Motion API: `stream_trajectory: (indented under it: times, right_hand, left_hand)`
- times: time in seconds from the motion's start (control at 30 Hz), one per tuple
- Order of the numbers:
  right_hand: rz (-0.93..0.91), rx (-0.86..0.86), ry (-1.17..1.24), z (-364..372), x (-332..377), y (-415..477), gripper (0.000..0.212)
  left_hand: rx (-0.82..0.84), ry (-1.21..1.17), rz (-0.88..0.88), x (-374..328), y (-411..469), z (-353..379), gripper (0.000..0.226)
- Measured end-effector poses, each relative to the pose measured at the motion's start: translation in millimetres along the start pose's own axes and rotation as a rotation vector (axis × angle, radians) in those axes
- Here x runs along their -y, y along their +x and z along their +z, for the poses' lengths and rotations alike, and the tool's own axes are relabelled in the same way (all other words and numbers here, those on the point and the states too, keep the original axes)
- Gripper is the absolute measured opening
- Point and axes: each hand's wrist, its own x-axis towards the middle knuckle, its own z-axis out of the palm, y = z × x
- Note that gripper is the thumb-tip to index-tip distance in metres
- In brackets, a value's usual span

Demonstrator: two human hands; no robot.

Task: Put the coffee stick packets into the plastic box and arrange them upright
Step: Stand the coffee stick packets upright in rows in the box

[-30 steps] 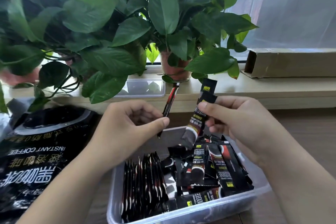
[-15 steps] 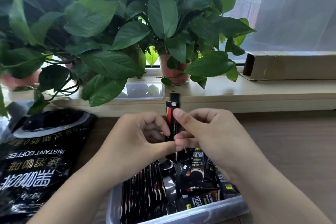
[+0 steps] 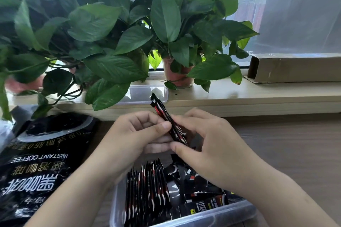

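Above the clear plastic box, my left hand and my right hand together hold a small bundle of black-and-red coffee stick packets, tilted with its top leaning left. The left thumb presses its side, and the right thumb and fingers pinch its lower end. Inside the box, a row of packets stands upright on the left. Loose packets lie jumbled on the right, partly hidden by my right hand.
A large black instant coffee bag lies left of the box on the wooden table. Potted plants crowd the window ledge behind, with a clear lid under the leaves and a long cardboard box at the right.
My hands came together; the packet from the right hand joined the one in the left. The bundle now tilts left and both hands sit slightly lower over the box.
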Motion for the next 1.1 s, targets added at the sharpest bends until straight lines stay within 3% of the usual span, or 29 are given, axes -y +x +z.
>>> stream_trajectory:
  times: [0.2, 0.3, 0.4, 0.6, 0.7, 0.83, 0.97, 1.1]
  right_hand:
    - [-0.058, 0.023, -0.111, 0.2, -8.8, 0.2, 0.041]
    - [-0.064, -0.012, -0.123, -2.7, -11.4, 0.4, 0.042]
    - [-0.109, -0.109, -0.162, -1.5, -12.3, -0.4, 0.045]
    - [-0.258, -0.197, -0.238, 2.9, -11.2, 0.3, 0.037]
    - [-0.174, -0.220, -0.171, 2.0, -9.8, 0.8, 0.040]
    - [-0.070, -0.052, -0.243, 7.1, -5.1, -0.3, 0.054]
    - [0.037, 0.137, -0.138, 14.2, -2.7, -7.1, 0.051]
    - [0.066, 0.100, -0.063, 15.6, -0.6, -5.1, 0.048]
  left_hand:
    - [-0.232, -0.059, 0.096, -2.4, 5.2, -0.2, 0.027]
    - [-0.229, -0.065, 0.078, -3.1, 6.4, -3.6, 0.043]
    - [-0.129, -0.063, 0.047, -2.7, 5.0, -2.9, 0.030]
    - [-0.122, -0.169, 0.022, -1.5, 6.4, -2.0, 0.025]
    - [-0.140, -0.230, 0.017, -1.9, 8.8, -6.0, 0.014]
    - [-0.105, -0.292, 0.016, -4.5, 10.0, -10.2, 0.015]
    - [-0.041, -0.289, 0.011, -0.2, 8.8, -6.2, 0.027]
    - [-0.044, -0.345, -0.004, 0.6, 9.5, -6.4, 0.024]
